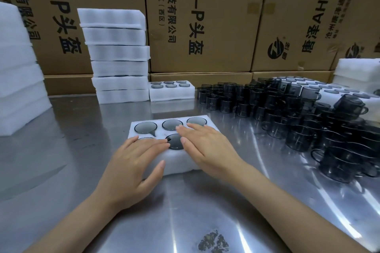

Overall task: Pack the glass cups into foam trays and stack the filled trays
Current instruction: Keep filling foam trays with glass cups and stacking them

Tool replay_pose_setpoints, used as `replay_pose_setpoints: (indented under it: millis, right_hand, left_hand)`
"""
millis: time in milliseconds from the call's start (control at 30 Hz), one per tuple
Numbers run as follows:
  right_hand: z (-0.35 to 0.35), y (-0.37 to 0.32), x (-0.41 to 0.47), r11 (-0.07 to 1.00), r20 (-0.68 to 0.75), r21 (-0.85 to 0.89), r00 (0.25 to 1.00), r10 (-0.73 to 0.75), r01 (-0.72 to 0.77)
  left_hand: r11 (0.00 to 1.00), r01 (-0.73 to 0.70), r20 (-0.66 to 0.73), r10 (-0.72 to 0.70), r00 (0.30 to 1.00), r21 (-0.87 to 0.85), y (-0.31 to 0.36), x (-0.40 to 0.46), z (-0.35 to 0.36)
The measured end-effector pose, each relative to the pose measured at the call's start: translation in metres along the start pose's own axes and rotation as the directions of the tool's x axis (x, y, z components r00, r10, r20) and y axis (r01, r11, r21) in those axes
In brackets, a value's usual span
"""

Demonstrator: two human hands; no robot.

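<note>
1. Left hand (135, 160) lies flat, fingers straight, on the near-left part of a foam tray (174, 165) on the bench (72, 150); it grasps nothing.
2. Right hand (207, 146) lies flat on the tray's right part, fingers extended, likewise grasping nothing.
3. Under and between the hands, four cups (145, 127) show seated in pockets; the remaining pockets are covered, so their fill cannot be confirmed.
4. Beyond the left hand stands a stack of trays (119, 57); one filled tray (171, 90) sits beside it, unstacked.
5. Right of the right hand, a large pile of loose cups (298, 119) remains. Judgement: this tray is near ready for stacking; much packing remains.
</note>
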State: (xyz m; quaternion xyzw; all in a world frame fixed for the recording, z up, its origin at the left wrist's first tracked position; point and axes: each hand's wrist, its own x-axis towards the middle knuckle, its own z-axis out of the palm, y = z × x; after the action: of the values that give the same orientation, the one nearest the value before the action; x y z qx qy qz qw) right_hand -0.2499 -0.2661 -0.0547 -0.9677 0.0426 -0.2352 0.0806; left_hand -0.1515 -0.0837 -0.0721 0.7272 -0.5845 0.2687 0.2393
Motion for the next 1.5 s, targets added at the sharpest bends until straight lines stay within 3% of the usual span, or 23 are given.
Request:
replay_pose_setpoints:
  millis: [100,200,300,400,767,967,1133,1367,1500]
  right_hand:
    - [-0.009,0.019,0.004,0.977,-0.221,0.161,0.960,0.172,-0.138]
    - [-0.020,0.062,0.004,0.916,-0.382,0.165,0.833,0.400,-0.365]
    - [-0.027,0.105,-0.005,0.807,-0.385,0.071,0.730,0.564,-0.586]
    - [-0.029,0.131,-0.011,0.716,-0.377,0.022,0.658,0.652,-0.698]
    - [-0.046,0.174,0.026,0.656,-0.318,-0.051,0.635,0.704,-0.753]
    - [-0.057,0.188,0.043,0.619,-0.202,-0.207,0.652,0.731,-0.758]
    - [-0.057,0.189,0.041,0.573,-0.264,-0.225,0.615,0.743,-0.788]
    - [-0.061,0.192,0.038,0.448,-0.302,-0.252,0.509,0.806,-0.858]
    - [-0.064,0.185,0.029,0.464,-0.370,-0.201,0.506,0.779,-0.863]
  left_hand:
    - [1.000,0.015,0.004,-0.015,1.000,-0.003,0.000,0.000,0.000]
    - [1.000,-0.008,0.029,0.008,1.000,0.008,0.002,0.000,0.001]
    - [1.000,-0.026,0.044,0.025,0.999,0.011,0.002,0.001,0.002]
    - [1.000,0.002,0.035,-0.002,0.999,-0.002,0.001,0.001,0.004]
    - [1.000,-0.016,-0.051,0.015,0.999,-0.024,-0.006,0.004,0.009]
    - [0.999,-0.020,-0.052,0.018,0.998,-0.025,-0.008,0.005,0.010]
    - [1.000,-0.021,-0.048,0.020,0.999,-0.021,-0.008,0.005,0.008]
    - [1.000,-0.006,-0.034,0.006,0.999,-0.020,-0.008,0.005,0.007]
    - [1.000,-0.013,-0.036,0.012,0.999,-0.019,-0.007,0.005,0.007]
